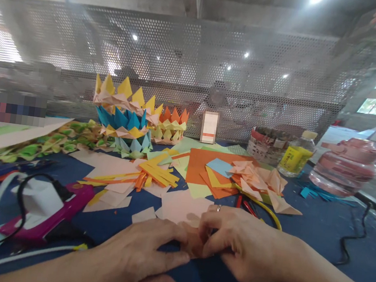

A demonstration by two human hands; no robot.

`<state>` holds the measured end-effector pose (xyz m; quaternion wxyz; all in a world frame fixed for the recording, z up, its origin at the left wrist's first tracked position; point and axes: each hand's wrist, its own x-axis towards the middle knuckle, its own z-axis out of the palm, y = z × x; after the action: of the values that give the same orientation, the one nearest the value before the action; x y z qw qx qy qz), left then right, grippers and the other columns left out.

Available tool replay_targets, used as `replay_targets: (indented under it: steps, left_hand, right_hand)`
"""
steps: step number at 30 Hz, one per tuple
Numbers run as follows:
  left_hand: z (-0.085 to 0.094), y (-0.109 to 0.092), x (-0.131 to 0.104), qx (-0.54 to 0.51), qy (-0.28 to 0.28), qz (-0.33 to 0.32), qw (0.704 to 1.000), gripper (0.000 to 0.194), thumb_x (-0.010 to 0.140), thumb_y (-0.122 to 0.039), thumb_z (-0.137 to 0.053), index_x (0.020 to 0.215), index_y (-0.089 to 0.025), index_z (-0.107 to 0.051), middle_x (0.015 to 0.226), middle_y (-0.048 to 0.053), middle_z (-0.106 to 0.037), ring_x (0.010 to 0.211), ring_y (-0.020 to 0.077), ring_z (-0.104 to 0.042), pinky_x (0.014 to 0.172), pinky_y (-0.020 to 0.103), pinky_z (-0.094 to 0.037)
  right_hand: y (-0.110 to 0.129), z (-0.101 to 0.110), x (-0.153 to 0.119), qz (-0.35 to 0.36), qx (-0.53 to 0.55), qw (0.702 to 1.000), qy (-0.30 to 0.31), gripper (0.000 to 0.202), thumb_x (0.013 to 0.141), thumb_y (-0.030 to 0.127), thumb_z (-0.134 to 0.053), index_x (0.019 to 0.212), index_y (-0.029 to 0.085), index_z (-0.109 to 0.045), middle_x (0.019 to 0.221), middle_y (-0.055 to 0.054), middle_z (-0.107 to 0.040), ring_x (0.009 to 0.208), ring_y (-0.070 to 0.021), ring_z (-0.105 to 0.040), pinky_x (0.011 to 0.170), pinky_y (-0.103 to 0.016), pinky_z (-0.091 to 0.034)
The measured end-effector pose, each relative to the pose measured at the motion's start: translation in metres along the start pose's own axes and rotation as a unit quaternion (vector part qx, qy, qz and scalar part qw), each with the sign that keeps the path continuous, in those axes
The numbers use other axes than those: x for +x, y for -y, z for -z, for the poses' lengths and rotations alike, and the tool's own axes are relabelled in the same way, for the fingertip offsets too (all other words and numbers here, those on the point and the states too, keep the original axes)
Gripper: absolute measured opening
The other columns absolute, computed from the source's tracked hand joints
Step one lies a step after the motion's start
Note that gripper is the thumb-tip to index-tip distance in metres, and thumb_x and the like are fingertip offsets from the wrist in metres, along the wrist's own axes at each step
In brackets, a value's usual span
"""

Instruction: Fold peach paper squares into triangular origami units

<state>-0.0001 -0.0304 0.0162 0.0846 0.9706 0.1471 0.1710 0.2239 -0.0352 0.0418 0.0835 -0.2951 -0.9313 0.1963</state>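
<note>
Low in the middle of the view, a small folded piece of pink paper [196, 244] lies between my two hands, partly covered by fingers. My left hand [145, 255] steadies its left side with the fingertips, the thumb set apart below. On the other side my right hand [233, 239], a ring on one finger, pinches the paper between thumb and bent fingers. Just beyond them lies a larger flat sheet of pale pink paper [179, 204]. Behind my right hand, red-handled scissors [250, 207] are partly hidden.
Layered paper crowns [125, 119] stand at the back, near yellow paper strips [159, 172] and orange sheets [202, 166]. A magenta power strip [77, 195] with cables lies left. A woven basket [265, 146], a yellow-labelled bottle [297, 155] and a pink jug [346, 166] stand right.
</note>
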Motion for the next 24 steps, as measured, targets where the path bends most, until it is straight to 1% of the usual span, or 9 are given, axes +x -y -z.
replay_targets:
  steps: [3, 8, 12, 18, 20, 22, 24]
  left_hand:
    - [0.000, 0.000, 0.000, 0.004, 0.002, 0.001, 1.000, 0.030, 0.084, -0.026, -0.051, 0.113, -0.024, -0.055, 0.114, 0.005, -0.057, 0.102, 0.0161, -0.055, 0.088, 0.025, -0.046]
    - [0.000, -0.001, -0.002, 0.031, -0.025, -0.008, 0.999, 0.026, 0.085, -0.027, -0.049, 0.109, -0.023, -0.058, 0.113, 0.005, -0.059, 0.101, 0.0153, -0.056, 0.085, 0.022, -0.047]
    - [0.000, -0.001, -0.004, 0.047, -0.038, -0.012, 0.998, 0.026, 0.086, -0.028, -0.048, 0.108, -0.023, -0.059, 0.112, 0.005, -0.060, 0.099, 0.0148, -0.057, 0.083, 0.022, -0.048]
    - [0.000, -0.001, -0.004, 0.053, -0.034, -0.016, 0.998, 0.028, 0.086, -0.027, -0.048, 0.111, -0.023, -0.058, 0.113, 0.004, -0.060, 0.100, 0.0147, -0.058, 0.082, 0.021, -0.048]
    - [-0.001, -0.001, -0.004, 0.055, -0.041, -0.017, 0.997, 0.029, 0.085, -0.028, -0.048, 0.113, -0.024, -0.056, 0.113, 0.004, -0.060, 0.100, 0.0151, -0.058, 0.082, 0.022, -0.049]
    - [-0.003, 0.001, -0.005, 0.065, -0.047, -0.013, 0.997, 0.029, 0.085, -0.028, -0.049, 0.113, -0.025, -0.056, 0.112, 0.004, -0.060, 0.099, 0.0157, -0.058, 0.082, 0.024, -0.049]
    - [-0.005, 0.002, -0.007, 0.073, -0.047, -0.010, 0.996, 0.028, 0.085, -0.028, -0.049, 0.112, -0.025, -0.058, 0.111, 0.004, -0.061, 0.097, 0.0159, -0.059, 0.082, 0.025, -0.049]
  right_hand:
    - [0.002, 0.000, -0.002, 0.000, -0.039, 0.999, 0.006, 0.037, 0.062, -0.004, -0.044, 0.079, 0.019, -0.069, 0.089, -0.001, -0.066, 0.084, -0.0138, -0.058, 0.078, -0.026, -0.041]
    - [0.002, 0.001, -0.003, -0.013, -0.070, 0.997, 0.002, 0.034, 0.064, -0.002, -0.045, 0.075, 0.020, -0.069, 0.085, -0.001, -0.066, 0.081, -0.0136, -0.058, 0.077, -0.026, -0.040]
    - [0.001, 0.003, -0.003, -0.002, -0.073, 0.997, 0.005, 0.032, 0.063, -0.002, -0.046, 0.073, 0.018, -0.068, 0.083, -0.001, -0.066, 0.077, -0.0125, -0.058, 0.072, -0.025, -0.040]
    - [-0.006, -0.001, -0.002, 0.010, -0.066, 0.998, -0.011, 0.029, 0.062, -0.002, -0.046, 0.070, 0.017, -0.067, 0.076, -0.001, -0.064, 0.073, -0.0119, -0.057, 0.066, -0.023, -0.040]
    - [-0.010, -0.003, -0.001, 0.016, -0.056, 0.998, -0.035, 0.034, 0.063, -0.003, -0.045, 0.077, 0.017, -0.068, 0.078, -0.002, -0.062, 0.074, -0.0119, -0.056, 0.065, -0.023, -0.040]
    - [-0.015, -0.004, -0.001, 0.008, -0.042, 0.996, -0.075, 0.042, 0.066, -0.004, -0.044, 0.094, 0.018, -0.066, 0.090, -0.005, -0.061, 0.082, -0.0129, -0.055, 0.070, -0.023, -0.042]
    - [-0.018, -0.004, 0.000, -0.004, -0.025, 0.995, -0.096, 0.045, 0.070, -0.003, -0.043, 0.105, 0.019, -0.061, 0.099, -0.007, -0.058, 0.090, -0.0140, -0.054, 0.075, -0.025, -0.043]
